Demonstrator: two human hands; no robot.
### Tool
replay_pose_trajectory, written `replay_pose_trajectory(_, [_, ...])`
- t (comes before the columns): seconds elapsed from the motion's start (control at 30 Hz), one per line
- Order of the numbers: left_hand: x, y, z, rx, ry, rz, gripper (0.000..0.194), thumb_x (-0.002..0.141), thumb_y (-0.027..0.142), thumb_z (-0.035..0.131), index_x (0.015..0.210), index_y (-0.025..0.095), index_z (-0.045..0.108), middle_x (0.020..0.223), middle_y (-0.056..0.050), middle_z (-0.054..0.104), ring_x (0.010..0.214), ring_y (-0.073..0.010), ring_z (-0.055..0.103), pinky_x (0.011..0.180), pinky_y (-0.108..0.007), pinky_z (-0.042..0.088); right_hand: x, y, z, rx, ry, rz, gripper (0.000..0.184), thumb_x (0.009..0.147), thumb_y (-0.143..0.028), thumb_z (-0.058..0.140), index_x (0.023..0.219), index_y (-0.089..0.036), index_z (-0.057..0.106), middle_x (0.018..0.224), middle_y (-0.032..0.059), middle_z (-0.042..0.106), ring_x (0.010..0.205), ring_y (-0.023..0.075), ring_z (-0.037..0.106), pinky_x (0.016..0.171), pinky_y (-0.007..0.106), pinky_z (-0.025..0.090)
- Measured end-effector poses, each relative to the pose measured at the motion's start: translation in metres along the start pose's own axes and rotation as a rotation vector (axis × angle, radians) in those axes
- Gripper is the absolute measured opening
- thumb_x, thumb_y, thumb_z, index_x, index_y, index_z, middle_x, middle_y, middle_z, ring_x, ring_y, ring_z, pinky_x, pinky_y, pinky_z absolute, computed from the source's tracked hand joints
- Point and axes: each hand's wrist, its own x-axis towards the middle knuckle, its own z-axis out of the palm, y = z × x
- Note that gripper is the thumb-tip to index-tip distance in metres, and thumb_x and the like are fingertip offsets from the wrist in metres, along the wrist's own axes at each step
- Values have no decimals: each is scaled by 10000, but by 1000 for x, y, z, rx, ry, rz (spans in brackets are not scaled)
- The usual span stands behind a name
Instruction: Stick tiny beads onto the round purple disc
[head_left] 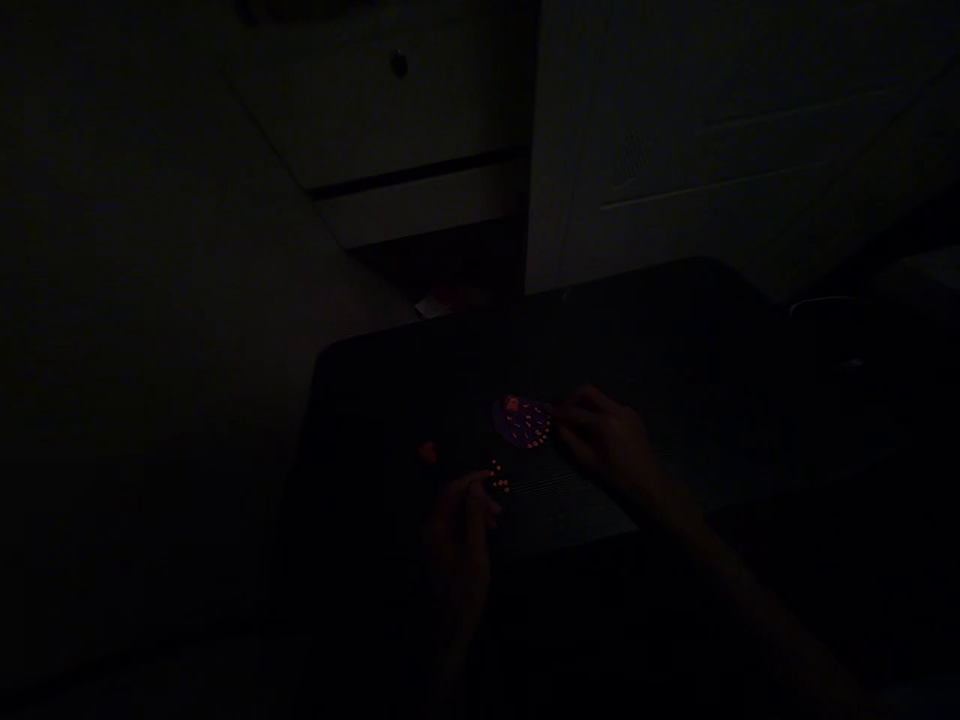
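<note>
The scene is very dark. My right hand [604,435] rests on a dark table [675,330], its fingers curled at the right edge of a small rounded purple object with orange dots [523,422]. My left hand [465,515] lies nearer to me, its fingertips pinched on a small dark piece with orange dots [499,480]. A small orange-red bit [427,452] lies on the table left of both hands. What these objects are cannot be made out.
A pale cabinet with a drawer and a knob [399,65] stands behind the table. A white door or panel [712,140] is at the back right. A small pale item [435,303] lies on the floor by the table's far edge.
</note>
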Motion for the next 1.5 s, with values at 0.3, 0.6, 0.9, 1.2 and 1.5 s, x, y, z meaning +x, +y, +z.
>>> replay_pose_trajectory(0.3, [0,5,-1,10,-5,14,351,990,452,542,1046,143,700,727,-33,644,621,-121,586,600,-224,487,0,1,0,91,25,-5,313,995,-257,543,1252,-219,718,1078,76,657,887,175,656,749,314,526])
replay_pose_trajectory(0.6, [1,5,-1,-27,5,-11,378,982,482,546,1047,140,693,722,-33,636,614,-122,586,585,-223,486,-6,-23,-2,317,105,-45,186,993,-231,566,1058,-200,737,1018,61,694,881,152,671,768,280,530])
replay_pose_trajectory(0.9, [4,15,-1,-5,4,-10,359,984,465,551,1047,141,689,736,-33,642,627,-124,591,605,-229,491,-18,-67,-1,162,-116,-65,159,928,-354,692,1020,-225,711,1024,24,704,880,180,670,718,305,446])
replay_pose_trajectory(1.2, [5,18,-1,20,-1,5,352,998,455,530,1051,142,683,746,-29,641,635,-117,585,630,-227,496,-15,-69,0,158,-196,-72,141,1007,-279,570,1027,-205,688,1008,38,682,869,177,655,722,302,440])
replay_pose_trajectory(1.5, [1,7,-4,-9,-5,-21,367,992,471,535,1078,149,689,743,-27,640,636,-117,584,624,-225,489,1,-31,-12,449,-18,134,194,1028,-353,540,989,-187,632,966,52,663,842,160,638,759,291,485])
